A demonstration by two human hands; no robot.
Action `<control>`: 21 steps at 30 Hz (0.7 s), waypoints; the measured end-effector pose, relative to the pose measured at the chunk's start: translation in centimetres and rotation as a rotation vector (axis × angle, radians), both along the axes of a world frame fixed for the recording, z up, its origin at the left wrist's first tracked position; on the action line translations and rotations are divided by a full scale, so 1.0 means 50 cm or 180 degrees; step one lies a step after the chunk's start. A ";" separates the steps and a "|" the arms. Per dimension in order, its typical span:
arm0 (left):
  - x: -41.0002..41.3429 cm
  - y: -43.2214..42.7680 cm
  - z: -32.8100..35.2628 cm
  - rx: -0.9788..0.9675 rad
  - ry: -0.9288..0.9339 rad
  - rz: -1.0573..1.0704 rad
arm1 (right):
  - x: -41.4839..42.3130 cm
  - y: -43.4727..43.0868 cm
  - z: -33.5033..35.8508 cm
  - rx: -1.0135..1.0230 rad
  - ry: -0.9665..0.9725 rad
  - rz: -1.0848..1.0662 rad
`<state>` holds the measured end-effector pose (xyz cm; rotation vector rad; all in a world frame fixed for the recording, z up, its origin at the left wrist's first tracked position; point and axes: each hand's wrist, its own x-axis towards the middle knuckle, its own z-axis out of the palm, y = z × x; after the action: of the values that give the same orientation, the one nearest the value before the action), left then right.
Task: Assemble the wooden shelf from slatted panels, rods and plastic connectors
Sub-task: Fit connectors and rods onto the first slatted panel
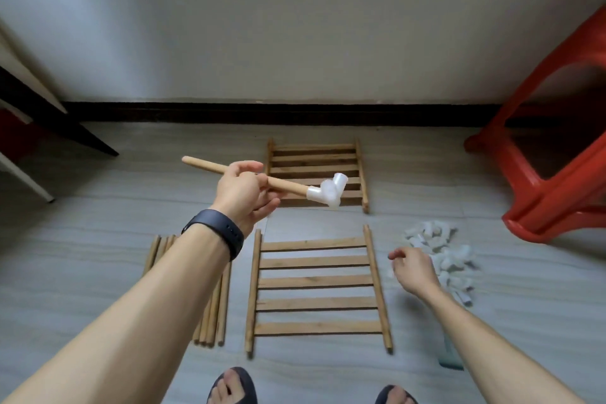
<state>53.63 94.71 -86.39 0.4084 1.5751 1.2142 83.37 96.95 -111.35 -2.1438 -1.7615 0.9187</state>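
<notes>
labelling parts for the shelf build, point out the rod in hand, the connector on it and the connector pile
rod (210, 166), head view, bare shaft left of the left hand
connector (328, 194), head view, white body at the joint
connector pile (451, 259), head view, middle of the heap

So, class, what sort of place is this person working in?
Probably a room in a home, working on the floor: pale wood-look flooring, a plain wall with a dark skirting board, and a red plastic stool beside the shelf parts.
</notes>
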 end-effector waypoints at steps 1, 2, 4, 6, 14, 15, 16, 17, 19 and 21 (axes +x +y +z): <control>0.004 -0.007 0.013 0.0085 0.0041 -0.0073 | -0.006 0.008 0.053 0.0167 0.0522 -0.0311; 0.008 -0.013 0.024 0.0162 0.0061 -0.0093 | -0.014 0.016 0.117 0.0307 0.1066 -0.0572; 0.016 -0.028 0.045 0.0281 0.0116 -0.0045 | -0.033 0.030 0.263 0.0727 0.2024 -0.0784; 0.024 -0.046 0.059 0.0394 0.0171 0.0038 | -0.054 0.035 0.412 0.1247 0.2599 -0.0687; 0.048 -0.117 0.130 0.0899 -0.0403 -0.0041 | -0.211 -0.041 0.704 0.1520 0.2936 -0.0114; 0.050 -0.125 0.135 0.0999 -0.0392 -0.0109 | -0.233 -0.052 0.708 0.1416 0.3021 -0.0195; 0.052 -0.131 0.139 0.1082 -0.0366 -0.0201 | -0.253 -0.061 0.708 0.1332 0.3076 -0.0277; 0.053 -0.139 0.143 0.1157 -0.0333 -0.0302 | -0.272 -0.070 0.707 0.1278 0.3090 -0.0331; 0.056 -0.150 0.145 0.1338 -0.0191 -0.0398 | -0.304 -0.088 0.701 0.1192 0.3104 -0.0363; 0.055 -0.152 0.137 0.1440 0.0134 -0.0293 | -0.328 -0.102 0.693 0.1144 0.3080 -0.0314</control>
<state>56.38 87.11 -79.53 0.7921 1.2923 1.4965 66.96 91.85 -76.71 -1.1989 -1.1769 1.2042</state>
